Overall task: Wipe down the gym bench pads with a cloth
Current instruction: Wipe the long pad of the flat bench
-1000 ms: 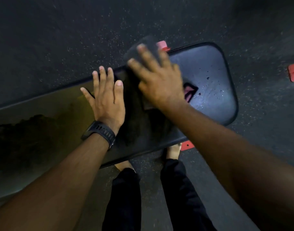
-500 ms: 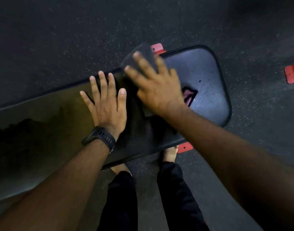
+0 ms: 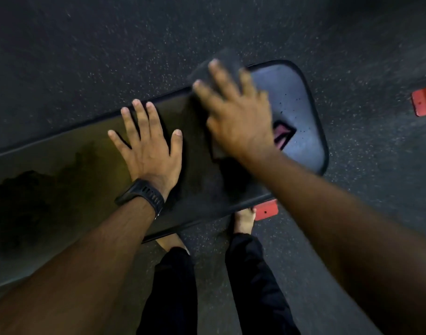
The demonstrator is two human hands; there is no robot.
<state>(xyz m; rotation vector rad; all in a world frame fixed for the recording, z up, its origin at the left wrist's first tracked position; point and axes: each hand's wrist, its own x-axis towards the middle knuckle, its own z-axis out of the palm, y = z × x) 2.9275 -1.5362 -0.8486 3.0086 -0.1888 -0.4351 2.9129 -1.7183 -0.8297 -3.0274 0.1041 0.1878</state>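
A long black gym bench pad runs from the left edge to the right of centre, with small drops and a pink logo near its rounded right end. My left hand, with a black watch on the wrist, lies flat on the pad with fingers spread. My right hand presses a dark grey cloth flat onto the pad's far edge. The cloth sticks out past my fingertips, and the hand is motion-blurred.
Dark speckled rubber floor surrounds the bench. A red frame foot shows under the near edge, and another red piece lies at the far right. My legs in black trousers and bare feet stand against the near side.
My right hand has slid the cloth slightly left along the far edge, and is now blurred. My left hand stays flat in the same spot. The view has shifted a little.
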